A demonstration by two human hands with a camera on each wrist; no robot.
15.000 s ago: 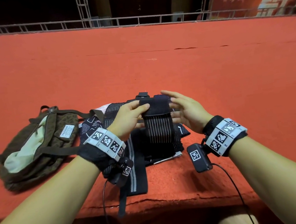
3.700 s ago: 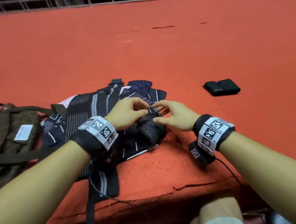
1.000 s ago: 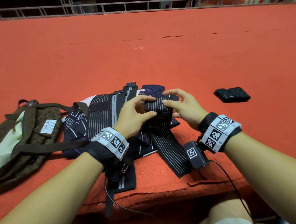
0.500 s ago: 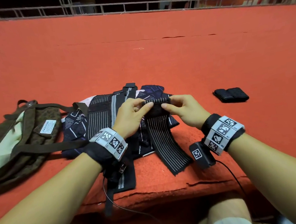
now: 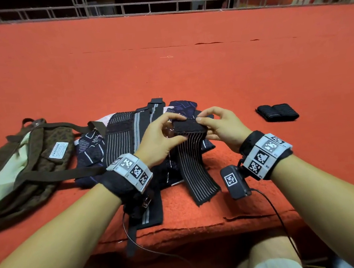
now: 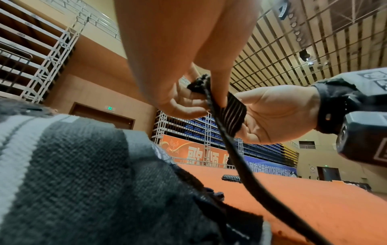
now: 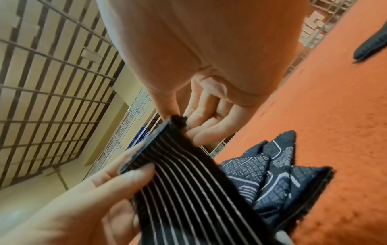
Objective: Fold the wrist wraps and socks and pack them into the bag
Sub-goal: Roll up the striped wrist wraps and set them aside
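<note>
A black wrist wrap (image 5: pixel 192 154) with thin white stripes is held up over the clothes pile, its lower end trailing on the red carpet. My left hand (image 5: pixel 161 135) pinches the left side of its top fold and my right hand (image 5: pixel 219 125) pinches the right side. The wrap's striped face (image 7: pixel 188 179) fills the right wrist view; its edge (image 6: pixel 222 126) shows in the left wrist view. A second striped wrap (image 5: pixel 121 139) lies flat on dark patterned socks (image 5: pixel 90 151). The olive bag (image 5: pixel 24 169) lies open at the left. A folded wrap (image 5: pixel 277 112) sits at the right.
The red carpeted platform's front edge (image 5: pixel 182 231) runs just below the pile, with my knees beneath it. A metal railing (image 5: pixel 158 4) borders the far side. The bag's strap (image 5: pixel 62 174) stretches under my left wrist.
Over the last second the rolled top of the wrap was flattened into a fold held between both hands. The hands stayed above the pile; the trailing end shifted slightly.
</note>
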